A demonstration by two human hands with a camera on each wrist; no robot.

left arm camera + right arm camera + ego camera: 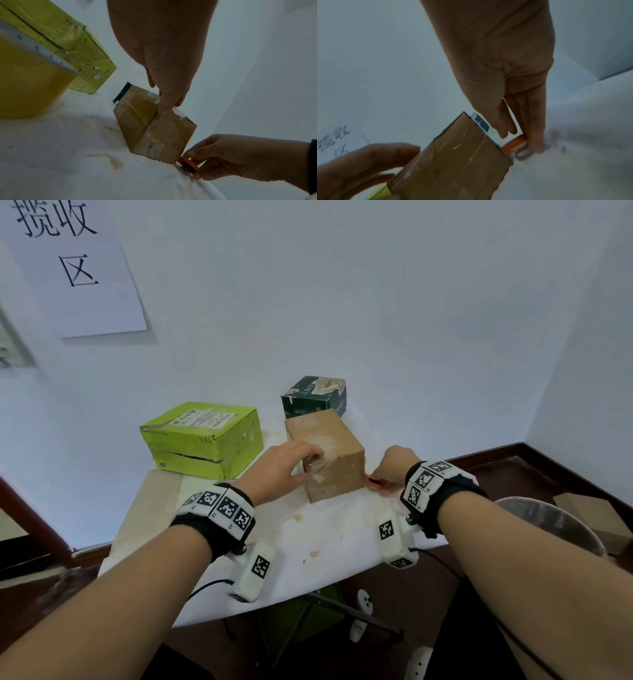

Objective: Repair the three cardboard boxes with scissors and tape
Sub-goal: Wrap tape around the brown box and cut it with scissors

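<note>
A brown cardboard box [329, 460] with clear tape over its near corner stands mid-table. My left hand [287, 470] lies over that corner, its straight fingers [164, 106] pressing the tape on the top edge. Just right of the box, my right hand [383, 477] reaches down to the table and pinches the orange handle of the scissors [375, 483] [187, 164] [515, 144]; the blades are hidden. A green box [202, 440] with a split side sits at the left. A dark green box [315, 397] stands behind the brown one. A yellowish tape roll [30, 88] shows only in the left wrist view.
The white-covered table [308, 542] is small and pushed against the wall, with its edge close on the right. A lined bin [548, 522] and a cardboard box [596, 515] sit on the floor at the right. A paper sign [75, 265] hangs on the wall.
</note>
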